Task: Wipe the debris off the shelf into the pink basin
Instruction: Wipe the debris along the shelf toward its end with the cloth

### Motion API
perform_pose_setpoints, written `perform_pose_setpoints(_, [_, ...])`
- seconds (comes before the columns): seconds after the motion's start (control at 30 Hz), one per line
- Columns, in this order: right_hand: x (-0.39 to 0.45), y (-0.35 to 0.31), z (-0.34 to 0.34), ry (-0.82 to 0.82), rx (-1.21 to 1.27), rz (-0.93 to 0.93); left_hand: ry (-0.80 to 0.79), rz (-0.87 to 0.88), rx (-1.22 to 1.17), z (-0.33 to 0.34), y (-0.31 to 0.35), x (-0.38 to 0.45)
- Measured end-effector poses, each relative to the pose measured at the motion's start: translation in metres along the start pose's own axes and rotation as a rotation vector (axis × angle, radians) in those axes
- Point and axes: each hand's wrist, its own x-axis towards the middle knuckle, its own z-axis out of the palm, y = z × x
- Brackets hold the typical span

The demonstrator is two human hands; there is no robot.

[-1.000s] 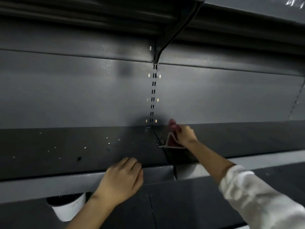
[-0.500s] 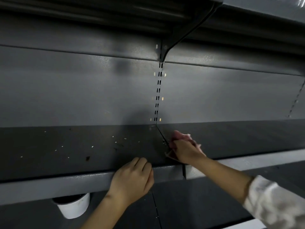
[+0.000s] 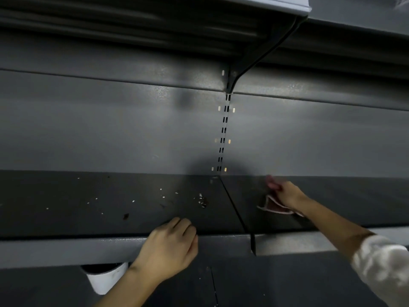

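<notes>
A dark metal shelf (image 3: 66, 222) runs across the view at chest height. Pale crumbs and dark specks of debris (image 3: 201, 200) lie scattered on its left section. My right hand (image 3: 287, 192) grips a reddish cloth with a white edge (image 3: 274, 206) on the right section, past the seam between the two shelf boards. My left hand (image 3: 169, 249) rests on the shelf's front lip with its fingers curled over the edge. A white-walled container (image 3: 104, 280) shows below the shelf at the lower left. No pink basin is visible.
The grey back panel (image 3: 110, 129) rises behind the shelf, with a slotted upright (image 3: 223, 131) at the middle. An upper shelf on a bracket (image 3: 254, 56) overhangs. Another dark shelf surface (image 3: 265, 284) lies below the front lip.
My right hand has moved with the cloth from the seam area to the right and farther back on the shelf. A small pile of debris now shows left of the seam.
</notes>
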Motion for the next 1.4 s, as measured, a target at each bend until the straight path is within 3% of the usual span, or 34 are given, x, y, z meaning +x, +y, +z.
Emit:
perform_pose_setpoints(0.1, [0.003,0.008,0.006,-0.002,-0.002,-0.009,0.008,0.016,0.021,0.003,-0.001,-0.001])
perform_pose_setpoints(0.27, [0.008,-0.061,0.044,-0.18,-0.12,-0.176,0.03,0.023,0.051,0.005,0.001,-0.001])
perform_pose_setpoints(0.37, [-0.003,-0.103,0.067,-0.241,-0.017,-0.378,0.032,0.032,0.061,0.005,0.002,0.0])
perform_pose_setpoints(0.47, [-0.015,-0.133,0.086,-0.379,0.103,-0.445,0.014,0.03,0.047,0.004,0.0,-0.002])
perform_pose_setpoints(0.63, [0.001,-0.114,0.068,-0.223,0.179,-0.469,0.009,0.023,0.037,-0.002,-0.009,-0.008])
perform_pose_setpoints(0.8, [0.05,-0.022,0.037,-0.02,0.103,-0.263,0.035,0.004,0.075,-0.007,-0.022,-0.017])
perform_pose_setpoints(0.93, [0.081,-0.015,0.06,-0.132,0.026,-0.205,0.055,-0.017,0.088,-0.002,-0.019,-0.019])
perform_pose_setpoints(1.2, [0.046,-0.145,0.126,-0.351,-0.011,-0.632,0.054,-0.024,0.086,-0.002,-0.017,-0.019])
perform_pose_setpoints(1.3, [0.022,-0.167,0.124,-0.459,0.074,-0.687,0.021,-0.01,0.09,-0.006,-0.017,-0.019])
perform_pose_setpoints(1.4, [0.012,-0.161,0.097,-0.387,0.175,-0.681,0.008,-0.021,0.108,-0.014,-0.025,-0.026])
